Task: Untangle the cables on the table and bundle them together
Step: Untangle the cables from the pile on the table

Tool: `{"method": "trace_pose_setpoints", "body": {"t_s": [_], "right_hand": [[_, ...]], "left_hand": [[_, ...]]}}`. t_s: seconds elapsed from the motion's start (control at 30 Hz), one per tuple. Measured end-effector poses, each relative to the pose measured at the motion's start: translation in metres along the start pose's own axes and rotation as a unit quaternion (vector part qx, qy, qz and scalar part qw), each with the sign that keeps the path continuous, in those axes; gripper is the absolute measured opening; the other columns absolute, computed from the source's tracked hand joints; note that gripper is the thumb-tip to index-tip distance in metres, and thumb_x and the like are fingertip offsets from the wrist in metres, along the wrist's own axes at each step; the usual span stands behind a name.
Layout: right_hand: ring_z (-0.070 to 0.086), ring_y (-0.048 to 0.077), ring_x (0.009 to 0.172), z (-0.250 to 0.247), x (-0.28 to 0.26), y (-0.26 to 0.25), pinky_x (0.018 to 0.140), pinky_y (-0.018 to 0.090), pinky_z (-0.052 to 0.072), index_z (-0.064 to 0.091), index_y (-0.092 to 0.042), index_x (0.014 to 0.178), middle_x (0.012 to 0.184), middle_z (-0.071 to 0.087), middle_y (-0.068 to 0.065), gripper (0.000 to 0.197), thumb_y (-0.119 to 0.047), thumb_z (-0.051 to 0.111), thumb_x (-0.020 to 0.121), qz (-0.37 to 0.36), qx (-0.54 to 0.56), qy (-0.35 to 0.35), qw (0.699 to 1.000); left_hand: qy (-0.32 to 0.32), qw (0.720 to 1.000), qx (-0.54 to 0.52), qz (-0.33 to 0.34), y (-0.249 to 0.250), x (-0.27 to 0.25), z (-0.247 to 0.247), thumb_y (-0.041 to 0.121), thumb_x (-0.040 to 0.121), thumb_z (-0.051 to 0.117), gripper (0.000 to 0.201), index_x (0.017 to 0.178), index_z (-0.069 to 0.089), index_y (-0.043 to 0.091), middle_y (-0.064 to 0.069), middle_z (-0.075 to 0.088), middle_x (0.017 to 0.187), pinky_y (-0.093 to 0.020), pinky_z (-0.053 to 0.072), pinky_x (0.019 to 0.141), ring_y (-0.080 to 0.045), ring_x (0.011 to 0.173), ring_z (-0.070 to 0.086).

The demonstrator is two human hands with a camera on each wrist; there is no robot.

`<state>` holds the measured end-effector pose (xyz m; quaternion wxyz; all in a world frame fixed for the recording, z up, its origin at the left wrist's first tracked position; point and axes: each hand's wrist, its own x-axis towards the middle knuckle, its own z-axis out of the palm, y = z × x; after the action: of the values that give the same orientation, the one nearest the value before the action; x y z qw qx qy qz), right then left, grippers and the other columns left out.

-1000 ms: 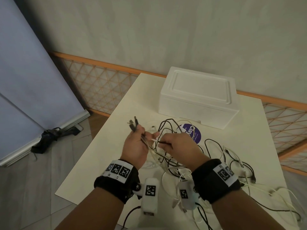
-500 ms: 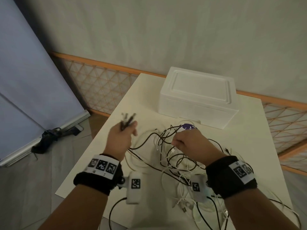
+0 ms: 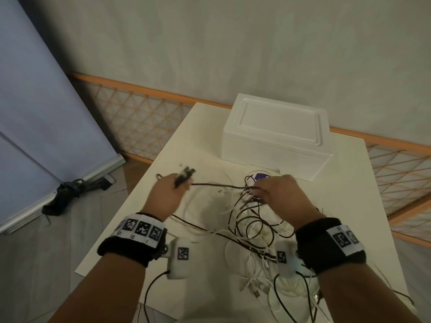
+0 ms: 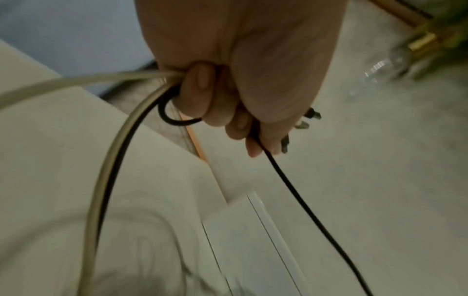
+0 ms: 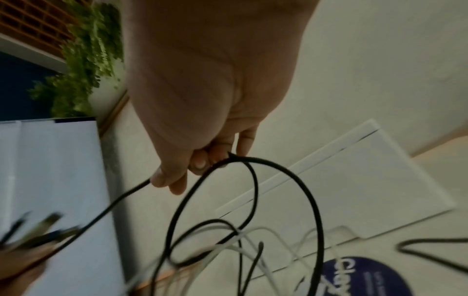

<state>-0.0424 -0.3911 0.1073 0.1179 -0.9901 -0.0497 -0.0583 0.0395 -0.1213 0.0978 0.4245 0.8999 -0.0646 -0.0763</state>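
Note:
A tangle of black and white cables (image 3: 251, 220) lies on the white table (image 3: 345, 197). My left hand (image 3: 171, 190) is raised at the left and grips a bunch of cable ends, whose plugs (image 3: 186, 172) stick out above my fist. In the left wrist view its fingers (image 4: 202, 96) curl round white and black cables (image 4: 111, 152). One black cable (image 3: 217, 184) runs taut from that fist to my right hand (image 3: 277, 192), which pinches it over the tangle. The right wrist view shows the fingertips (image 5: 200, 162) pinching the black cable (image 5: 283, 166), with loops hanging below.
A white foam box (image 3: 277, 138) stands at the back of the table. A round purple label (image 3: 261, 177) lies just beyond my right hand. More loose cable ends (image 3: 254, 287) lie near the front edge. The table's left edge (image 3: 130, 201) drops to the floor.
My hands have drawn apart: the left moved left and away with the plug ends, the right moved right. The black cable between them has pulled taut out of the tangle.

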Motion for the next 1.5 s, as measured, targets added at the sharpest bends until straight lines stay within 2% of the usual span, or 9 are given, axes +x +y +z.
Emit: {"method": "trace_pose_setpoints", "body": {"t_s": [0.2, 0.37, 0.63, 0.87, 0.93, 1.0, 1.1, 1.33, 1.5], "right_hand": [[0.064, 0.022, 0.084, -0.008, -0.011, 0.037, 0.073, 0.028, 0.042, 0.07, -0.017, 0.093, 0.086, 0.07, 0.001, 0.016, -0.025, 0.056, 0.093, 0.135, 0.086, 0.034, 0.987], [0.06, 0.018, 0.084, -0.005, 0.003, 0.004, 0.074, 0.023, 0.039, 0.071, -0.015, 0.097, 0.09, 0.07, 0.002, 0.016, -0.015, 0.056, 0.091, 0.097, 0.11, -0.01, 0.989], [0.055, 0.023, 0.094, 0.007, 0.022, -0.061, 0.084, 0.035, 0.035, 0.058, -0.019, 0.105, 0.094, 0.061, -0.001, 0.022, -0.016, 0.043, 0.09, -0.032, -0.1, -0.049, 0.993], [0.05, 0.023, 0.098, 0.022, 0.005, -0.048, 0.084, 0.033, 0.041, 0.065, -0.016, 0.092, 0.107, 0.054, 0.005, 0.012, -0.024, 0.057, 0.092, 0.01, 0.065, 0.102, 0.993], [0.051, 0.021, 0.099, 0.025, 0.003, -0.041, 0.086, 0.032, 0.046, 0.064, -0.014, 0.099, 0.109, 0.053, 0.007, 0.019, -0.03, 0.055, 0.094, 0.06, 0.096, 0.066, 0.991], [0.052, 0.014, 0.09, 0.026, 0.004, -0.038, 0.083, 0.03, 0.047, 0.065, -0.014, 0.098, 0.101, 0.057, 0.003, 0.016, -0.027, 0.055, 0.094, 0.066, 0.135, 0.04, 0.988], [0.049, 0.004, 0.08, 0.023, 0.005, -0.044, 0.079, 0.007, 0.038, 0.069, -0.014, 0.085, 0.084, 0.062, -0.002, 0.007, -0.014, 0.063, 0.089, 0.017, 0.195, 0.098, 0.976], [0.058, 0.003, 0.078, 0.023, 0.006, -0.038, 0.076, 0.005, 0.041, 0.073, -0.014, 0.085, 0.082, 0.063, -0.009, 0.003, -0.014, 0.071, 0.084, 0.015, 0.248, 0.134, 0.959], [0.063, 0.004, 0.083, 0.021, 0.009, -0.04, 0.079, 0.015, 0.049, 0.074, -0.014, 0.088, 0.085, 0.066, -0.006, 0.013, -0.003, 0.068, 0.084, 0.021, 0.302, 0.145, 0.942]], "left_hand": [[0.135, 0.985, -0.011, -0.108, -0.05, 0.019, -0.047, 0.037, 0.095, 0.054, 0.029, 0.076, 0.063, 0.017, -0.014, 0.065, 0.082, -0.04, 0.044, 0.076, -0.037, 0.084, 0.061], [0.121, 0.99, 0.058, -0.046, -0.014, 0.009, -0.032, 0.032, 0.098, 0.048, 0.029, 0.09, 0.059, 0.006, -0.011, 0.058, 0.08, -0.031, 0.037, 0.071, -0.028, 0.078, 0.055], [-0.136, 0.983, 0.037, 0.114, 0.065, -0.04, 0.035, 0.037, 0.093, 0.056, 0.017, 0.081, 0.057, 0.025, 0.006, 0.06, 0.079, -0.019, 0.036, 0.061, -0.01, 0.073, 0.055], [-0.106, 0.985, -0.128, -0.056, 0.035, -0.025, 0.041, 0.027, 0.092, 0.059, 0.021, 0.098, 0.07, 0.01, 0.004, 0.051, 0.058, -0.028, 0.032, 0.051, -0.014, 0.051, 0.042], [-0.085, 0.976, -0.185, -0.081, 0.033, -0.024, 0.041, 0.02, 0.091, 0.062, 0.017, 0.104, 0.071, 0.014, 0.003, 0.062, 0.076, -0.036, 0.047, 0.062, -0.015, 0.059, 0.042], [-0.075, 0.972, -0.208, -0.078, 0.033, -0.022, 0.043, 0.013, 0.088, 0.065, 0.023, 0.11, 0.069, 0.015, 0.002, 0.068, 0.104, -0.045, 0.048, 0.091, -0.024, 0.106, 0.055], [-0.099, 0.986, -0.124, -0.045, 0.031, -0.012, 0.052, 0.016, 0.083, 0.071, 0.028, 0.111, 0.066, 0.013, -0.005, 0.067, 0.114, -0.036, 0.044, 0.096, -0.025, 0.108, 0.061], [-0.221, 0.974, -0.038, -0.008, 0.025, -0.008, 0.058, 0.018, 0.091, 0.061, 0.018, 0.106, 0.069, 0.018, 0.0, 0.064, 0.092, -0.023, 0.041, 0.064, -0.01, 0.07, 0.056], [-0.209, 0.934, -0.274, -0.096, 0.026, -0.013, 0.058, 0.009, 0.087, 0.06, 0.012, 0.089, 0.07, 0.016, -0.002, 0.05, 0.068, -0.021, 0.022, 0.042, -0.009, 0.042, 0.028]]}}
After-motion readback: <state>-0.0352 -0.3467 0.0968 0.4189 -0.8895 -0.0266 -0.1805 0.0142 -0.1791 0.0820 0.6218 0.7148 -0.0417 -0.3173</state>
